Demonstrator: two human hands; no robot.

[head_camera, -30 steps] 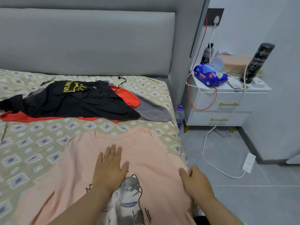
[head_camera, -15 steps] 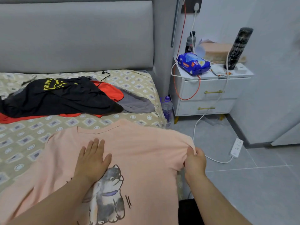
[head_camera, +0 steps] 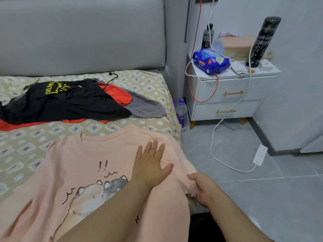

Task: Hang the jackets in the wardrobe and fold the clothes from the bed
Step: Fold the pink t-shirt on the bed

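Observation:
A peach T-shirt (head_camera: pixel 83 163) with a cartoon animal print lies spread flat on the near part of the bed (head_camera: pixel 24 151). My left hand (head_camera: pixel 150 165) presses flat on its right shoulder area, fingers straight. My right hand (head_camera: pixel 202 187) pinches the shirt's right sleeve edge at the bed's side. Farther back lie a black shirt (head_camera: pixel 70 102) with a yellow print, a red garment (head_camera: pixel 117 95) beneath it and a grey garment (head_camera: pixel 145 107) at the right.
A grey padded headboard (head_camera: pixel 82 35) stands behind the bed. To the right is a white nightstand (head_camera: pixel 230 95) with a blue wipes pack (head_camera: pixel 210 61), bottles and cables. A white power strip (head_camera: pixel 260 154) and cord lie on the grey floor, a plastic bottle (head_camera: pixel 181 112) beside the bed.
My left hand slid right across the peach shirt from the print to the right shoulder. My right hand still pinches the sleeve edge, now lower and nearer me.

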